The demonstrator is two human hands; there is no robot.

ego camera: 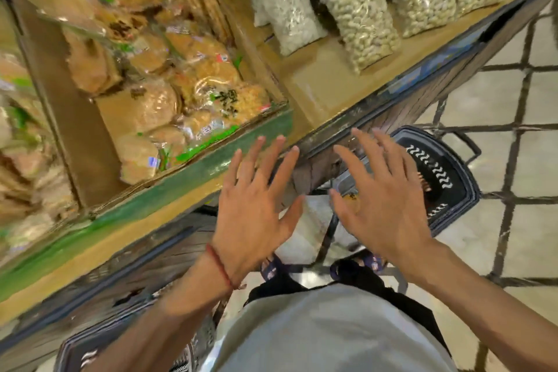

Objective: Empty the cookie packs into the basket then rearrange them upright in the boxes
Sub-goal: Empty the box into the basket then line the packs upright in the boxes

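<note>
On the shelf, upper left: open cardboard box (86,142) holds the cookie packs (169,84), jumbled and mostly lying flat. Clear bags of peanuts (362,21) stand just right of it. Left hand (250,208) and right hand (383,199) hover side by side before the shelf edge, fingers spread wide, holding nothing. Black basket (447,169) on the floor beneath the right hand.

A shop is shown: a display shelf (320,90) stocked with bagged nuts (362,18) and boxed cookie packs (169,75), a shopping basket (447,178) below.

Clear bags of peanuts (362,21) stand on the wooden shelf (320,84).
</note>
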